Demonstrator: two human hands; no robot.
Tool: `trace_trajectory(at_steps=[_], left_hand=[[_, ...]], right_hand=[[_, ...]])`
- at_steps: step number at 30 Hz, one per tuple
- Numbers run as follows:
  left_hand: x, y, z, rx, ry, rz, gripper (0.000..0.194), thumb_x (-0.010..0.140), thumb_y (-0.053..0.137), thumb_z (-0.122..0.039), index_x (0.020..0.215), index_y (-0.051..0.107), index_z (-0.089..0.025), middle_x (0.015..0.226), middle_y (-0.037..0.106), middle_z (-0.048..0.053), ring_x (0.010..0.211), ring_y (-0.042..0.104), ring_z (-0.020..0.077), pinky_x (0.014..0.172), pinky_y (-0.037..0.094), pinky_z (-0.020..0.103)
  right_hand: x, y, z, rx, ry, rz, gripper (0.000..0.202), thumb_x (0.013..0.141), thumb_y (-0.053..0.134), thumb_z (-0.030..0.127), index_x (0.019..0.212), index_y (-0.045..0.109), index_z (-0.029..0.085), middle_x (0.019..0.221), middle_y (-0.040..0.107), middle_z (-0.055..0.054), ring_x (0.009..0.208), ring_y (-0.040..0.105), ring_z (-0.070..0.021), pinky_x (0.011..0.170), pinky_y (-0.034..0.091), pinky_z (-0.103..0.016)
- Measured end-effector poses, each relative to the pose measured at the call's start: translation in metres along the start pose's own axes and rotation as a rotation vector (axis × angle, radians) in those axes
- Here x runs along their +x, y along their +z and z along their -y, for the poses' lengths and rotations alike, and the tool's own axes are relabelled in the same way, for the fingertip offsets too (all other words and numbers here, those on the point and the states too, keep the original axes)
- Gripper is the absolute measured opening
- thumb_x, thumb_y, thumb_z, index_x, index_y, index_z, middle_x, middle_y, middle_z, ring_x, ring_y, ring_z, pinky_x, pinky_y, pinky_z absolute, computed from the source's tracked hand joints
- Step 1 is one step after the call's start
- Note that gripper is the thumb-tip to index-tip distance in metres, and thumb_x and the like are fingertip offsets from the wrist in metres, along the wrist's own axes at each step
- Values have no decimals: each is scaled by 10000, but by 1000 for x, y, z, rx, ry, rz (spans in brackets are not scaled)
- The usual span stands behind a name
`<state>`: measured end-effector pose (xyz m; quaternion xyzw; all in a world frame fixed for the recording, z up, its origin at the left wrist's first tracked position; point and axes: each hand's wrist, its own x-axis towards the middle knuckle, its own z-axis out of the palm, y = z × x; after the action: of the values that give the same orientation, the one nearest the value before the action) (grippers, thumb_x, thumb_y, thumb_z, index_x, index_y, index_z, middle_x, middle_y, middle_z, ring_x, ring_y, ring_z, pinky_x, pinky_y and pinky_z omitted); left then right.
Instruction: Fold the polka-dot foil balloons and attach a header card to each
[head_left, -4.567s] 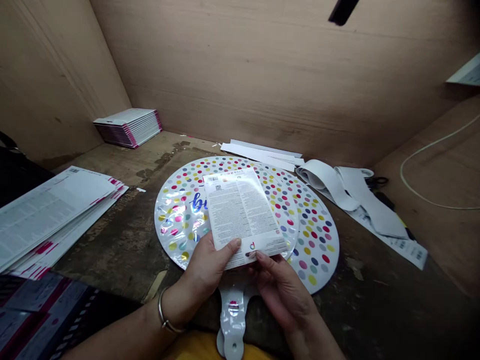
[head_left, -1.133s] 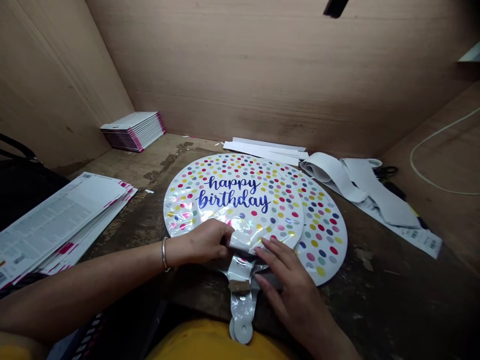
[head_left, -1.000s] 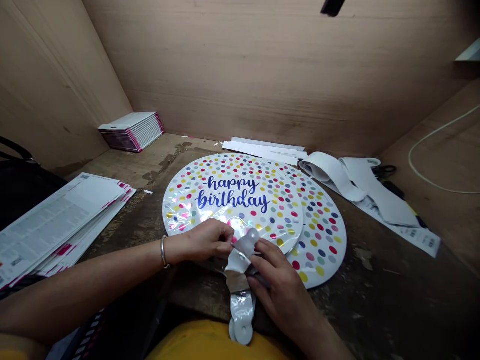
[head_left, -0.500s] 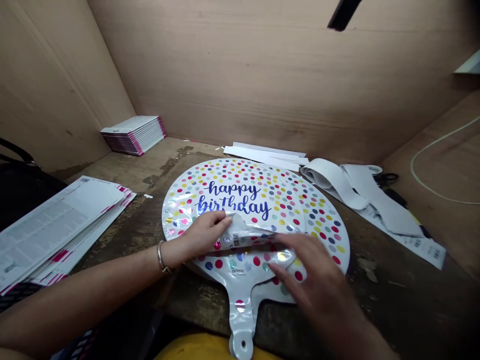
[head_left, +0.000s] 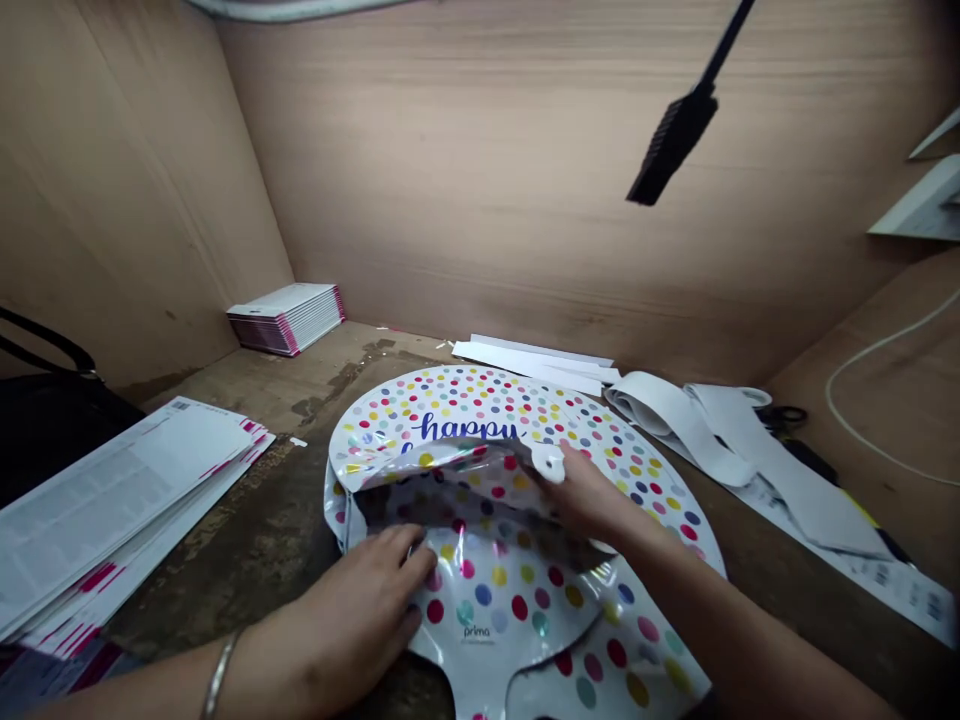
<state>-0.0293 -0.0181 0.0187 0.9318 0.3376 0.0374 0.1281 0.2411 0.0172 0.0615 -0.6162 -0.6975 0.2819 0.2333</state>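
Observation:
Flat white foil balloons (head_left: 480,395) with coloured dots and "happy birthday" lettering lie stacked on the brown table. The upper part of the top balloon is lifted and folded, with a dark gap beneath it. My right hand (head_left: 585,490) is closed on the lifted foil near a small white tab with a hole, right of the lettering. My left hand (head_left: 367,600) rests on the lower left of the foil with its fingers slightly apart. Below the gap, the "prima" print and the balloon's neck (head_left: 484,680) point toward me.
Printed cards (head_left: 135,490) lie fanned at the left, beside a black bag (head_left: 52,410). A stack of folded packets (head_left: 289,320) stands at the back left. White strips (head_left: 536,362), a curled label roll (head_left: 675,425) and scissors (head_left: 784,415) lie behind and right. A black brush-like object (head_left: 675,140) hangs above.
My right hand has moved up and lifted the foil, folding it over the lettering. My left hand has moved down and left, off the barcode area. The camera view has tilted upward.

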Motion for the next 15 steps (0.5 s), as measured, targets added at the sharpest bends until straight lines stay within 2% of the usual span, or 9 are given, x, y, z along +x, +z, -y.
trace_trajectory(at_steps=[2,5,6,8,10,12,15], left_hand=[[16,-16,4,-34,-26,116,267,787,543,-257,1044,589,-202,1063,607,109,860,618,242,729,510,336],[58,-34,7,30,-57,197,264,816,495,-221,1034,634,-167,934,658,118,752,637,247,678,501,342],[72,-35,8,46,-66,192,270,807,497,-188,1030,645,-149,936,667,130,775,637,260,706,497,353],[92,-29,10,66,-72,152,327,806,505,-170,1109,621,-129,1079,643,160,946,605,297,837,464,392],[98,-16,14,80,-60,73,441,824,525,-247,1250,534,-133,1294,518,181,1153,488,337,976,367,460],[94,-1,23,91,-77,-11,566,839,526,-397,1353,434,-178,1417,383,179,1266,363,381,1039,237,559],[85,16,42,58,-202,-76,802,770,487,-670,1431,302,-255,1490,246,176,1341,190,452,1025,92,663]], right_hand=[[13,-10,1,-31,3,-48,237,735,412,157,685,642,183,753,679,-14,687,594,-179,593,443,-246],[24,-6,11,-56,-29,-7,190,698,471,155,643,651,182,693,678,1,625,587,-167,567,438,-237],[25,-1,13,-62,-45,17,167,674,499,141,620,651,183,652,671,11,593,583,-159,553,434,-230],[28,8,16,-74,-68,26,162,630,527,97,601,658,187,615,669,25,582,594,-155,546,435,-220],[34,6,12,-80,-56,-38,185,638,520,83,617,675,182,635,684,20,611,617,-163,546,446,-218],[45,-14,5,-83,-15,-149,184,672,517,100,630,688,155,631,686,4,601,625,-166,518,447,-215],[70,-69,-2,-87,47,-360,155,661,562,123,622,694,53,568,661,-35,518,604,-150,472,408,-208]])
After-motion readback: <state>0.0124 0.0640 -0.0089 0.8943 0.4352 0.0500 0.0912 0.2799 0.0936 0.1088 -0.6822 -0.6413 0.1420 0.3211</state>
